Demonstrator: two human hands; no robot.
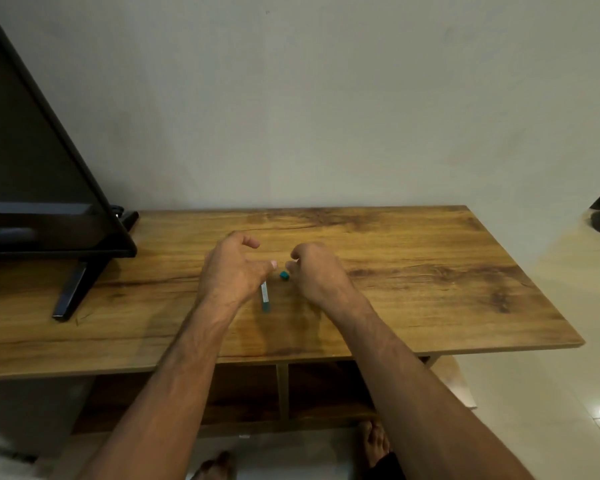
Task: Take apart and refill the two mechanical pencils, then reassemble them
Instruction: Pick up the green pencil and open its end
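Hanging tip-down from the left hand (234, 271), a teal-and-white mechanical pencil (264, 297) is pinched at its top between thumb and a finger, probably to keep the barrel upright and its open end handy for refilling, the tip over the middle of the wooden table (430, 271). Just at its two o'clock a small teal piece (284, 275), seemingly its cap, is nipped in the curled fingertips of the right hand (317, 271), apparently pulled clear. A second pencil I cannot see; a black television (42, 168) stands at nine o'clock
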